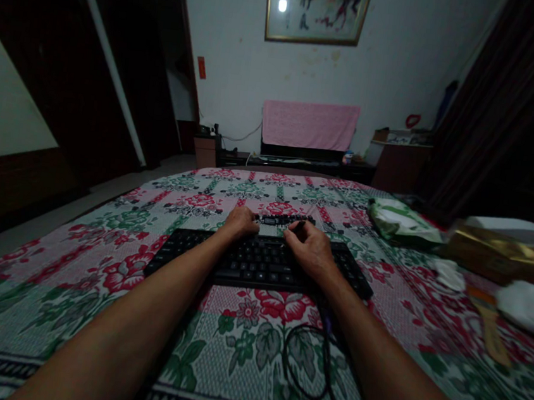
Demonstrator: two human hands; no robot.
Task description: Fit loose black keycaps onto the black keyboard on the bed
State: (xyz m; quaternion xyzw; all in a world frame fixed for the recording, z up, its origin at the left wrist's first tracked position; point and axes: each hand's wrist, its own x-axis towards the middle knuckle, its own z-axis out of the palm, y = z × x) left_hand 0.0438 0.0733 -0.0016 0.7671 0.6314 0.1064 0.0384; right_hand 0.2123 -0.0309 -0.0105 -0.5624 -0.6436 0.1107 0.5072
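Note:
A black keyboard [259, 279] lies flat on the patterned tablecloth, with both forearms reaching over it. My left hand [242, 221] is curled at its far edge, and whatever its fingers may hold is hidden. Over the far right half, my right hand [308, 249] is closed in a pinch; a small dark thing shows at its fingers, too unclear to name. Just beyond the keyboard, between the hands, is a row of small black pieces [284, 219] that look like loose keycaps. A black cable [286, 358] loops on the cloth on the near side.
To the right lie a brush [494, 332] with a wooden handle, crumpled white tissue [530, 307], a gold box [495, 252] and a green-and-white packet [401, 220]. A floral tablecloth [93, 309] covers the table. A pink cloth [310, 125] hangs by the far wall.

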